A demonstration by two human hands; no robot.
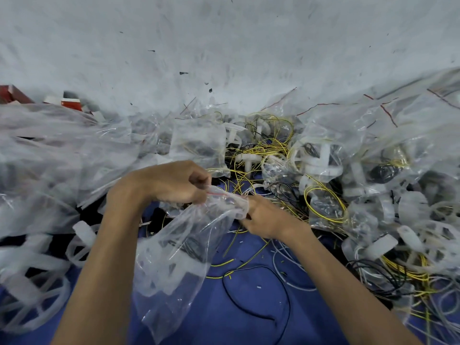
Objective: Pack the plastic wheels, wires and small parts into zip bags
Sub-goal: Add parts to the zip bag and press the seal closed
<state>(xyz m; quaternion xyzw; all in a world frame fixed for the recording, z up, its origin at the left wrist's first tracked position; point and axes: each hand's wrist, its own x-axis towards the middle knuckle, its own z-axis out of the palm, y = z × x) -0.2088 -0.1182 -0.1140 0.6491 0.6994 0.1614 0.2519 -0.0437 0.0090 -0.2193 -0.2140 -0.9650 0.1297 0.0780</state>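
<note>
Head view: left hand [179, 183] and right hand [261, 217] both pinch the zip bag [174, 250] at its mouth; press evenly along the strip to seal it.

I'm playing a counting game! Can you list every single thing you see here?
held zip bag: one, clear with a red strip, centre
heaped bags: many, clear, left and right
plastic wheels: many, white, centre and lower left
wires: many, yellow, black and white, tangled from centre to right
loose wire: one, black, bottom centre
surface: one, blue, underneath
boxes: a few, red, far left
left grip: one, pinches the held bag's top
right grip: one, pinches the same top
</note>
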